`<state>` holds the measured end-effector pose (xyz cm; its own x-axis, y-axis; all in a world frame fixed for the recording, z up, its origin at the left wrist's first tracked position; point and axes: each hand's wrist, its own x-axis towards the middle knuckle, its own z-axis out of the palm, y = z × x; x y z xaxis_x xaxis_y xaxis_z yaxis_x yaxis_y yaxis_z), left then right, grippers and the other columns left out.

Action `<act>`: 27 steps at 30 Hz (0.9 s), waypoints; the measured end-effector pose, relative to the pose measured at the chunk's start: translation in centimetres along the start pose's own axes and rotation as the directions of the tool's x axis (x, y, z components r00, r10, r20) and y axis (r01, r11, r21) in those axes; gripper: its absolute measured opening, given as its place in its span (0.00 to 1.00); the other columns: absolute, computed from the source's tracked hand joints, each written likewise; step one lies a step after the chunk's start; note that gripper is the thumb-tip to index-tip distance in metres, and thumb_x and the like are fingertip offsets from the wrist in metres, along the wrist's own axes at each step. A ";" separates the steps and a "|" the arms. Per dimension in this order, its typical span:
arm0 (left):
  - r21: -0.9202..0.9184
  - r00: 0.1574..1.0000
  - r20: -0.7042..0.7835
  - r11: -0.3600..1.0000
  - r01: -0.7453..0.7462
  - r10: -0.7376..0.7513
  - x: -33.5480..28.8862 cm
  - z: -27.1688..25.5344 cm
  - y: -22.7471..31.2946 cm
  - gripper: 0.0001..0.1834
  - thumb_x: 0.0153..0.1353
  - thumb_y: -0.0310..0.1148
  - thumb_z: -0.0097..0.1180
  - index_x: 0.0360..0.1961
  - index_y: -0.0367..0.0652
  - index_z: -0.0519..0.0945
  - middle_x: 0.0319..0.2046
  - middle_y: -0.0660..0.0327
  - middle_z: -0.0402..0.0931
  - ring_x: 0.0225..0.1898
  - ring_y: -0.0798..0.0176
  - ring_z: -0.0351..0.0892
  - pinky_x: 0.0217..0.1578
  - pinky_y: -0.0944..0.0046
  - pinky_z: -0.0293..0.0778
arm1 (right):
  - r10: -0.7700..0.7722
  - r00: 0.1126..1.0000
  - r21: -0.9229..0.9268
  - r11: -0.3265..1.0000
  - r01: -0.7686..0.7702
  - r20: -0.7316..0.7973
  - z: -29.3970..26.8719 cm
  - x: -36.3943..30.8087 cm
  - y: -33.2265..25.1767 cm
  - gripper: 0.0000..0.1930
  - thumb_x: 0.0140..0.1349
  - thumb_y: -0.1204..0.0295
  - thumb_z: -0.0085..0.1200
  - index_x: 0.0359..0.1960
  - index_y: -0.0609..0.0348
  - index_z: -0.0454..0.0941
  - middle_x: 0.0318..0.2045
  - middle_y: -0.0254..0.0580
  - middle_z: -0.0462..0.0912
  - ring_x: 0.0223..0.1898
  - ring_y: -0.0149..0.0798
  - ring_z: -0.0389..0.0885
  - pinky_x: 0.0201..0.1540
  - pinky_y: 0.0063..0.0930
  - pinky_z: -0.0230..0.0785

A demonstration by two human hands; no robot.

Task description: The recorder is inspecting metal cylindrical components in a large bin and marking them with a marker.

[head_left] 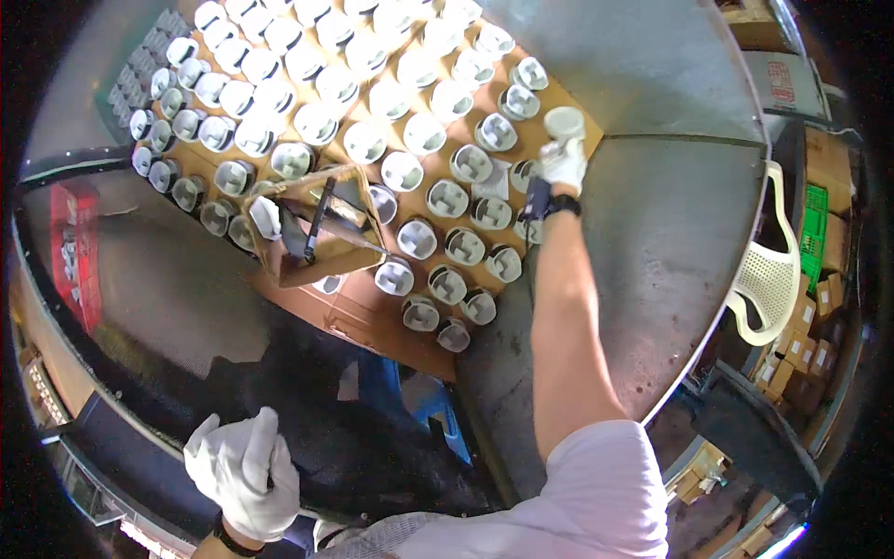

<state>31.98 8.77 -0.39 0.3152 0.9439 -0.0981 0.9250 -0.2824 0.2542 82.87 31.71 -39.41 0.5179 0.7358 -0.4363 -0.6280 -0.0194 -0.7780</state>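
My right hand (pixel 562 166), in a white glove, reaches far out on the right and grips a pale metal piston (pixel 564 123) at the edge of the cardboard. Its crown faces up; the fingers hide part of its side. Rows of similar pistons (pixel 424 134) stand on the brown cardboard sheet (pixel 586 99). My left hand (pixel 244 473), also gloved in white, is at the lower left, away from the pistons. Its fingers are curled and no object shows in them. A dark band is around each wrist.
A small open cardboard box (pixel 317 273) with a black pen-like tool (pixel 319 219) and a white item stands among the pistons. Grey metal surface (pixel 670 233) lies to the right. A red crate (pixel 76 252) is at left; a cream plastic chair (pixel 769 270) and cartons are at far right.
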 end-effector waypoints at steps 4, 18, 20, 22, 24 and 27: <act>-0.045 0.994 -0.091 0.997 -0.062 0.058 0.1 -0.2 -0.7 0.24 0.53 0.22 0.63 0.53 0.47 0.80 0.36 0.65 0.77 0.39 0.57 0.76 0.54 0.47 0.71 | -0.092 0.969 -0.546 0.812 0.205 0.227 -3.5 -3.6 4.5 0.11 0.72 0.61 0.50 0.41 0.55 0.77 0.31 0.28 0.77 0.28 0.27 0.73 0.28 0.26 0.70; -0.013 0.932 -0.359 0.998 -0.058 0.050 -1.3 0.1 -0.6 0.06 0.57 0.31 0.61 0.36 0.47 0.86 0.26 0.59 0.78 0.33 0.53 0.78 0.40 0.53 0.72 | 0.093 0.570 -0.571 0.287 0.770 0.816 14.2 -25.6 -4.6 0.20 0.61 0.66 0.60 0.54 0.59 0.79 0.46 0.42 0.86 0.46 0.41 0.83 0.49 0.34 0.75; -0.003 0.918 -0.386 0.996 -0.092 0.084 -1.6 0.0 -0.7 0.06 0.57 0.31 0.60 0.36 0.47 0.86 0.24 0.60 0.77 0.30 0.54 0.77 0.37 0.54 0.71 | 0.098 0.521 -0.530 0.211 0.821 0.848 15.6 -28.1 -6.2 0.20 0.63 0.63 0.59 0.54 0.58 0.80 0.47 0.45 0.85 0.45 0.46 0.82 0.49 0.35 0.75; 0.014 0.876 -0.465 0.990 -0.138 0.128 -1.8 0.6 -1.1 0.06 0.57 0.31 0.61 0.35 0.47 0.86 0.24 0.59 0.77 0.29 0.55 0.77 0.34 0.55 0.71 | 0.076 0.474 -0.480 0.112 0.870 0.877 17.3 -31.3 -8.1 0.19 0.64 0.61 0.57 0.53 0.58 0.80 0.46 0.47 0.85 0.45 0.48 0.81 0.50 0.35 0.75; -0.016 0.895 -0.433 0.992 -0.125 0.106 -1.8 1.2 -1.5 0.07 0.60 0.33 0.58 0.38 0.48 0.83 0.27 0.60 0.77 0.30 0.56 0.77 0.33 0.55 0.70 | 0.230 0.530 -0.549 0.022 0.836 0.816 18.6 -34.9 -10.7 0.24 0.67 0.62 0.54 0.61 0.58 0.75 0.56 0.49 0.82 0.57 0.49 0.79 0.60 0.37 0.71; 0.220 0.776 -0.529 0.938 -0.267 0.344 -1.2 2.2 -2.0 0.15 0.62 0.26 0.54 0.51 0.43 0.81 0.42 0.52 0.82 0.39 0.56 0.81 0.35 0.58 0.74 | 0.157 0.469 -0.491 0.169 0.854 0.869 17.6 -36.5 -11.4 0.24 0.66 0.62 0.55 0.62 0.57 0.75 0.55 0.49 0.83 0.56 0.49 0.80 0.59 0.37 0.72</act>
<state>30.21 7.78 -2.89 0.4508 0.7255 0.5200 0.8307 -0.5542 0.0531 60.89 16.95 -6.63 -0.3608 0.9303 0.0660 0.6218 0.2927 -0.7264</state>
